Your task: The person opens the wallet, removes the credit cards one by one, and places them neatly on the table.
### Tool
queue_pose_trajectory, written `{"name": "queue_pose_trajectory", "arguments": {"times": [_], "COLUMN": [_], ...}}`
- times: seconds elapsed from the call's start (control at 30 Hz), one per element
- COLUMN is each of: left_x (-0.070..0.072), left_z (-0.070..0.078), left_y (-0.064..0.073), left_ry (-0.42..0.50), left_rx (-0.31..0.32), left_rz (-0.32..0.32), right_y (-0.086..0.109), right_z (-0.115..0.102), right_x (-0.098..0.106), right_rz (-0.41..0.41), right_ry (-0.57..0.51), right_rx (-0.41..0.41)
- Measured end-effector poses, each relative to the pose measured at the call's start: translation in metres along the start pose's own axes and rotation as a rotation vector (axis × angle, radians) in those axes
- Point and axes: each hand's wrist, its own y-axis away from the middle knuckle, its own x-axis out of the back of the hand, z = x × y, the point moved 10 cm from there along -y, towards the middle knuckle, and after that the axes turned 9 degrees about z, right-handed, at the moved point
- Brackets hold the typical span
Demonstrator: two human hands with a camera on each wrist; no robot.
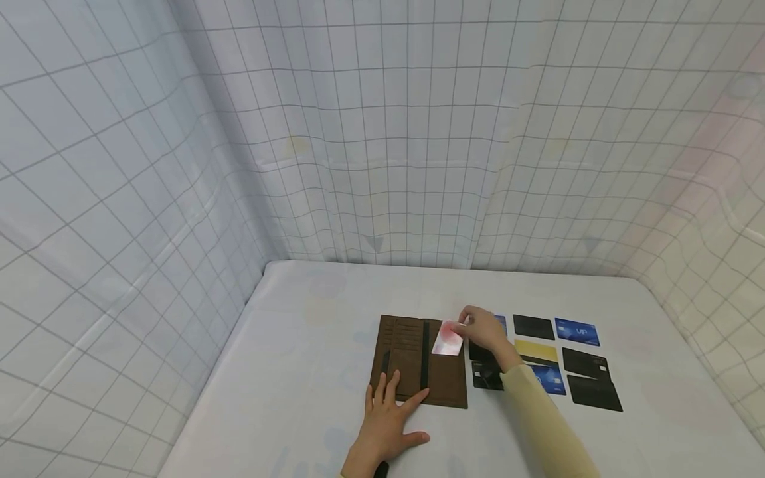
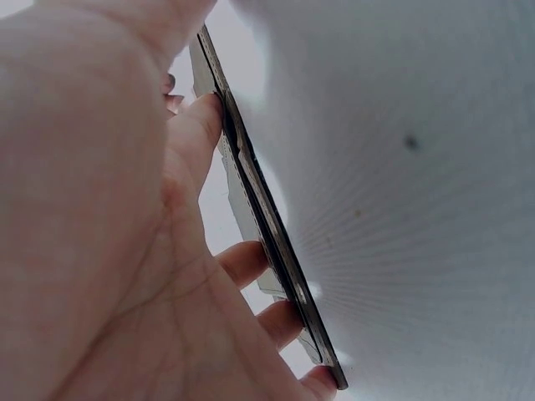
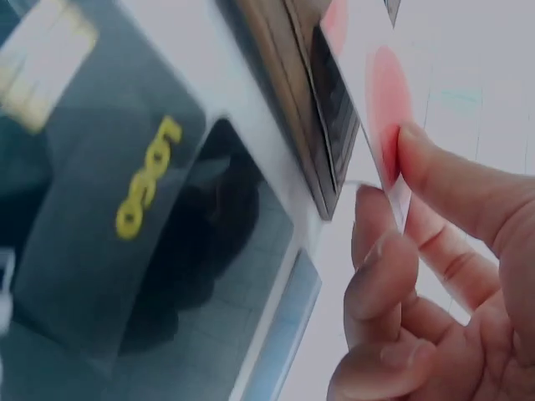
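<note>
A brown leather wallet [image 1: 406,372] lies unfolded on the white table, with slots on its left half and a black strip down its middle. Spread fingers of my left hand [image 1: 382,421] rest on its lower edge; in the left wrist view they touch the wallet's edge [image 2: 280,242]. Between thumb and fingers, my right hand [image 1: 487,332] pinches a white card with pinkish-red circles [image 1: 448,338]. This card is over the upper part of the wallet's right half. Whether its far end sits in a slot cannot be told.
Right of the wallet, several cards lie in rough rows: a black card [image 1: 533,326], a blue card [image 1: 577,332], a yellow card [image 1: 536,350] and others. My right forearm partly covers some. A dark card with yellow lettering [image 3: 84,167] shows close up. Gridded white curtains [image 1: 382,133] surround the table.
</note>
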Motion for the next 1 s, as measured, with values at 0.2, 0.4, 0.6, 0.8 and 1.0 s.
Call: {"name": "queue_pose_trajectory", "arguments": {"times": [0.2,0.4,0.6,0.8,1.0], "left_x": [0.0,-0.002,-0.003,-0.002,-0.002], "left_z": [0.0,-0.001,-0.001,-0.001,0.0], "left_y": [0.0,0.0,0.001,0.0,0.0], "left_ry": [0.005,0.012,0.01,0.009,0.006], "left_rx": [-0.002,-0.005,-0.004,-0.008,-0.014], "left_rz": [0.002,0.01,0.004,0.002,0.005], "right_y": [0.002,0.003,0.009,0.016,0.019], "right_z": [0.007,0.014,0.02,0.022,0.023], "right_x": [0.003,0.005,0.009,0.011,0.013], "right_rz": [-0.072,-0.099,-0.087,-0.088,-0.085], "right_ry": [-0.066,-0.116,-0.114,-0.12,-0.116], "right_rx": [-0.008,-0.025,-0.027,-0.012,-0.032]}}
